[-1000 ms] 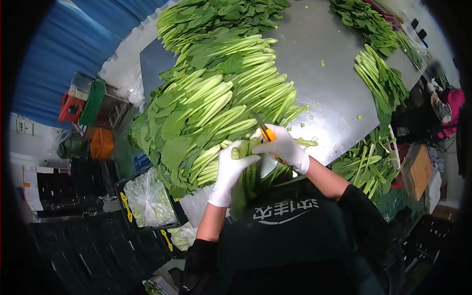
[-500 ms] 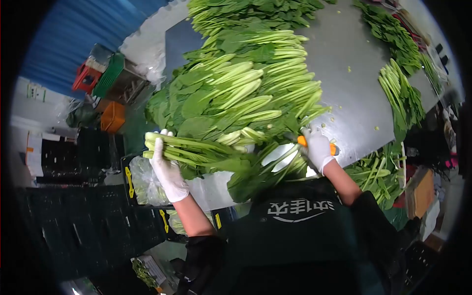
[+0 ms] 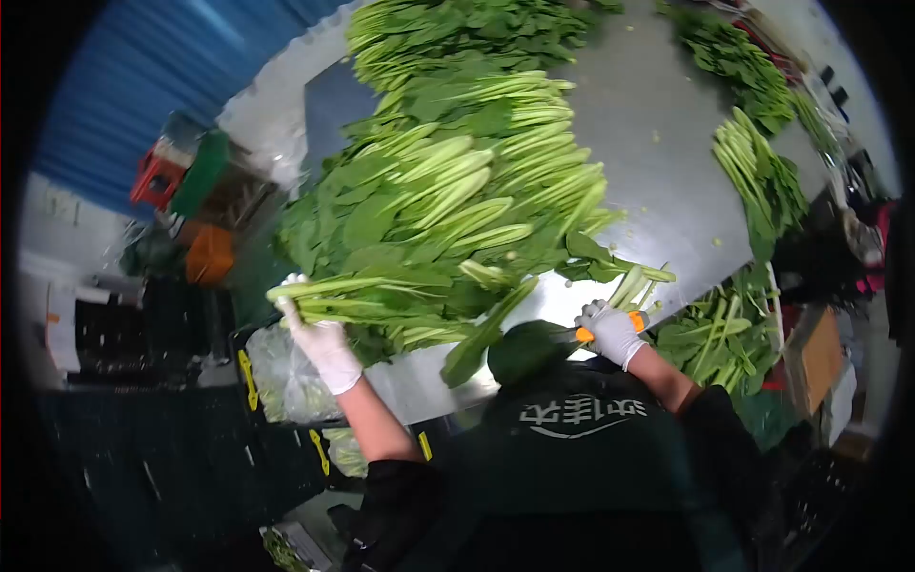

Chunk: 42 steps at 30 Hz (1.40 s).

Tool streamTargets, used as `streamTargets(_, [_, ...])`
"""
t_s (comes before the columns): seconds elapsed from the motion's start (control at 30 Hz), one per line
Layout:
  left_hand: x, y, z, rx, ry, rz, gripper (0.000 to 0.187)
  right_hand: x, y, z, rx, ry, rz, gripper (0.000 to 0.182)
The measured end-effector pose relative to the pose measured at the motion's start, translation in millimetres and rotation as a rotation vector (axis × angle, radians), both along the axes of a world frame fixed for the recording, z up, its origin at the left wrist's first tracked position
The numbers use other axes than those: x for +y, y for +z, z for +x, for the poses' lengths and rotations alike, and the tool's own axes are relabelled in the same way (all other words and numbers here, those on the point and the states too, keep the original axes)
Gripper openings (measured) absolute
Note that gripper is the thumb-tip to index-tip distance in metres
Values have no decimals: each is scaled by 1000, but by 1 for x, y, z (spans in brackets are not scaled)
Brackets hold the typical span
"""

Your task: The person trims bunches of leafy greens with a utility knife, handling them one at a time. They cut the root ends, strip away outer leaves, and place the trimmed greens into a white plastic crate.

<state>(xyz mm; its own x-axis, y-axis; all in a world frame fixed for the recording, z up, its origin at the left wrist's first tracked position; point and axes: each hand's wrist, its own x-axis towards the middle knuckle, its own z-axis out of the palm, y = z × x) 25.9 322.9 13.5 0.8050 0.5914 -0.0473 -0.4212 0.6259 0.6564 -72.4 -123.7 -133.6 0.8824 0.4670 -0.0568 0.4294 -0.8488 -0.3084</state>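
My left hand (image 3: 322, 345), in a white glove, is closed round the stem ends of a bunch of leafy greens (image 3: 381, 291) at the table's near left edge. The leaves of this bunch point right. My right hand (image 3: 610, 331), also gloved, grips an orange-handled knife (image 3: 637, 321) near the front edge; its blade is mostly hidden by a leaf. Loose leafy stems (image 3: 624, 276) lie just above my right hand. Beyond both hands a large pile of greens (image 3: 448, 181) covers the left part of the metal table (image 3: 658, 181).
More greens (image 3: 758, 181) lie along the table's right side, and others (image 3: 720, 338) sit low at the right beside a cardboard box (image 3: 812, 357). A crate with plastic-bagged contents (image 3: 291, 377) stands below my left hand. An orange bin (image 3: 210, 255) is at the left.
My right hand has moved slightly down with the knife, away from the pile. Loose stems now lie above it. The bunch in my left hand looks thinner, and the camera view has shifted slightly.
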Motion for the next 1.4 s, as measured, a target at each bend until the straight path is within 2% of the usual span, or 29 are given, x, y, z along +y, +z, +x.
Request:
streamTargets(0.03, [2,-3,4,-174,-206,32,40,-20,-1,-10,-9,-117,-45,31])
streamTargets(0.1, [-15,4,9,1,-58,-70,38,-68,8,-33,-84,-330,3,32])
streamTargets(0.17, [-22,-4,22,-14,-125,-82,37,-121,-7,-65,-79,-586,-73,36])
streamTargets(0.23, [-28,-17,32,-182,-405,-79,35,-176,-20,-104,-3,-803,-194,41])
streamTargets(0.3, [-61,-14,46,-31,-304,3,33,-196,5,-123,87,-1029,-354,45])
streamTargets(0.37, [-85,-28,59,-327,-789,-117,35,-193,25,-130,-67,-1186,-229,47])
streamTargets(0.47, [-159,-17,49,-2,-759,-167,36,-118,81,-84,-74,-1176,509,48])
streamTargets(0.5, [-190,-15,48,174,-756,-103,36,-89,106,-63,23,-1090,873,49])
streamTargets(0.53, [-214,-21,46,199,-892,-100,38,-77,83,-47,241,-964,1130,59])
streamTargets(0.57, [-241,-15,37,295,-991,-106,40,-51,106,-25,309,-792,1348,62])
streamTargets(0.6, [-264,-13,33,403,-1020,-6,38,-32,98,-4,142,-600,1167,63])
streamTargets(0.63, [-279,-22,30,450,-1031,37,35,-17,106,9,164,-477,1211,61])
streamTargets(0.7, [-307,-29,32,513,-958,-41,33,-10,126,30,384,-466,902,61])
streamTargets(0.77, [-325,-20,30,526,-952,-1,32,-13,101,47,388,-475,719,60])
streamTargets(0.8, [-337,-17,31,578,-958,-31,31,-23,97,47,286,-492,830,52])
streamTargets(0.83, [-340,-25,26,316,-1114,218,33,-36,87,49,281,-491,827,52])
streamTargets(0.9, [-350,-42,29,306,-1214,142,38,-68,67,52,109,-591,1069,49])
streamTargets(0.93, [-362,-34,27,338,-1192,121,43,-98,74,57,70,-550,1026,44])
streamTargets(0.97, [-367,-23,24,426,-1184,255,37,-131,66,64,334,-622,1100,40])
streamTargets(1.0, [-366,-22,24,434,-1187,301,35,-159,104,73,419,-913,822,38])
streamTargets(1.03, [-364,-23,23,441,-1187,348,34,-197,111,82,157,-890,594,40])
streamTargets(1.07, [-357,-26,22,433,-1176,342,34,-227,137,93,130,-980,381,44])
streamTargets(1.1, [-348,-30,21,491,-1179,334,33,-261,135,101,-258,-955,246,48])
streamTargets(1.13, [-342,-33,21,558,-1177,324,32,-303,125,117,-300,-995,66,38])
streamTargets(1.2, [-334,-39,18,619,-1104,418,28,-375,112,143,-381,-990,-191,48])
streamTargets(1.3, [-317,-50,3,705,-971,478,23,-444,93,173,-146,-1047,-362,68])
streamTargets(1.33, [-308,-56,-6,507,-956,814,22,-471,53,182,-393,-1046,-274,66])
streamTargets(1.37, [-301,-60,-10,305,-943,1156,21,-443,81,191,-364,-1059,-189,62])
streamTargets(1.4, [-302,-61,-14,383,-913,1104,20,-419,83,199,-484,-1073,-164,58])
